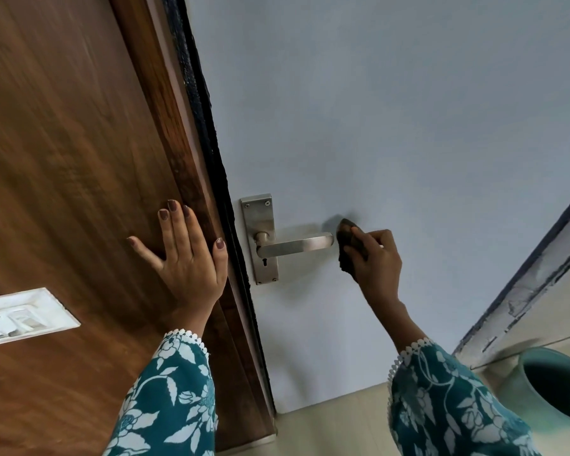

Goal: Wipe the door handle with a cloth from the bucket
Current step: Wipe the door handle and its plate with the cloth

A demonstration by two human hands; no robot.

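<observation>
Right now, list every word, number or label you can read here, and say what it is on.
None can be read.
Door handle and its plate: no marking visible.
Switch plate: blurred, no lettering legible.
Bucket: no label in view.
Cloth: plain.

Brushed metal handle (295, 244); matt door (392, 126); wood frame (63, 143).
</observation>
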